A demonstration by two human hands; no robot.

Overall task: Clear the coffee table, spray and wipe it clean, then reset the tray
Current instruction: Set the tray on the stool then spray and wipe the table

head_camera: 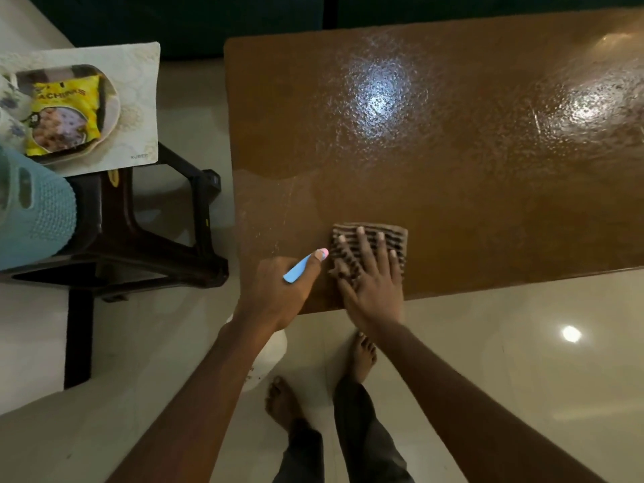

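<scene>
- Two bare feet (pixel 289 402) stood on the pale tiled floor (pixel 505 360) at the near edge of the view, below dark trouser legs.
- The left hand (pixel 278 291) was closed around the top of a spray bottle (pixel 265 357); its blue trigger (pixel 296 270) ran out between the fingers and the thumb lay along it toward the pink tip. The white body of the bottle hung below the wrist, mostly hidden by the forearm, over the floor just off the near left corner of the table (pixel 453 151).
- The right hand (pixel 373 277) lay flat and fully open, fingers spread, pressed palm down on a folded striped cloth (pixel 369 245). It gripped nothing; it only bore down on the cloth.
- The cloth sat on the brown table close to the near edge, just beside the left hand, toward the left end.
- Beyond the cloth the tabletop showed a wet sheen and beaded droplets, with two bright light reflections farther back.
- To the left, apart from the table, a dark stool (pixel 146 245) carried a cream tray (pixel 136 109).
- On the tray lay a plate (pixel 108 113) with a yellow snack packet (pixel 62 116) in it.
- A teal basket-like thing (pixel 31 210) overlapped the stool's near left side, cut by the frame edge.
</scene>
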